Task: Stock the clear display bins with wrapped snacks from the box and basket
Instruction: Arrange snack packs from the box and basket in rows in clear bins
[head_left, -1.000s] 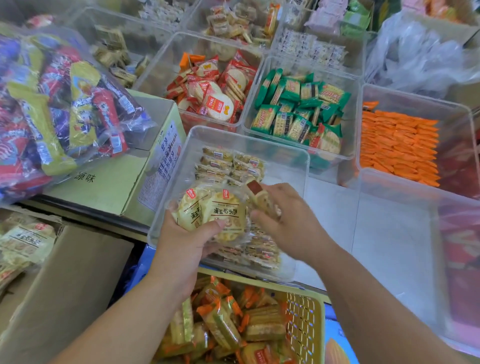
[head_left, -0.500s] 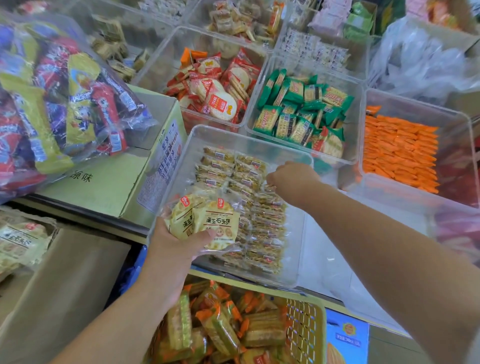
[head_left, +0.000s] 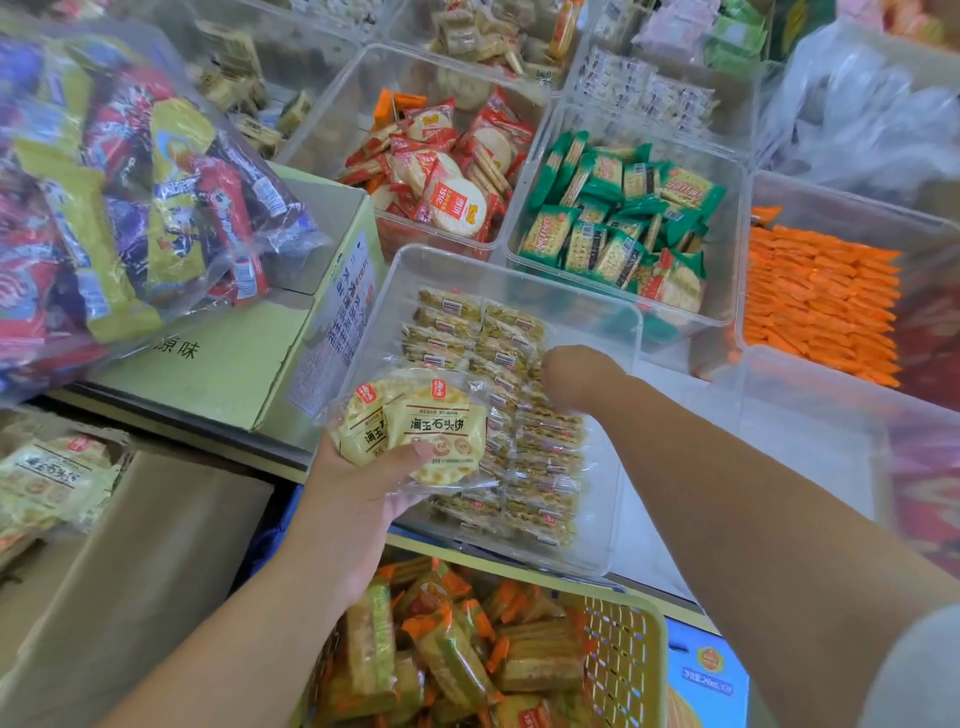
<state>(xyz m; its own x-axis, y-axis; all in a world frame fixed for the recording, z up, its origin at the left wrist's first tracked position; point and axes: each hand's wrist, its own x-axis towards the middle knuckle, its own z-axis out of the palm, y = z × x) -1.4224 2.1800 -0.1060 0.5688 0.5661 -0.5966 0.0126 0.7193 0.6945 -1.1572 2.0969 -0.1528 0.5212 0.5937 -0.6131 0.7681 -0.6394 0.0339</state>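
My left hand (head_left: 358, 493) grips a stack of round yellow biscuit packs (head_left: 415, 434) over the near-left corner of a clear bin (head_left: 597, 306). Inside that bin, rows of the same packs (head_left: 519, 441) stand on edge. My right hand (head_left: 576, 376) reaches down into the bin, its fingers curled among the packs near the middle row; I cannot see whether it holds one. A yellow-green basket (head_left: 628, 660) of orange-and-green wrapped snacks sits below the bin. An open cardboard box (head_left: 130, 561) at the left holds more yellow packs (head_left: 47, 483).
Behind stand clear bins of red rice crackers (head_left: 447, 176), green crackers (head_left: 618, 218) and orange sticks (head_left: 821, 301). A large bag of mixed snacks (head_left: 119, 192) rests on a green carton (head_left: 234, 358) at the left. An almost bare clear bin (head_left: 810, 441) is at the right.
My right hand took a pack from the stack in my left hand, moved forward and went down into the bin's rows. My left hand has stayed in place with the stack.
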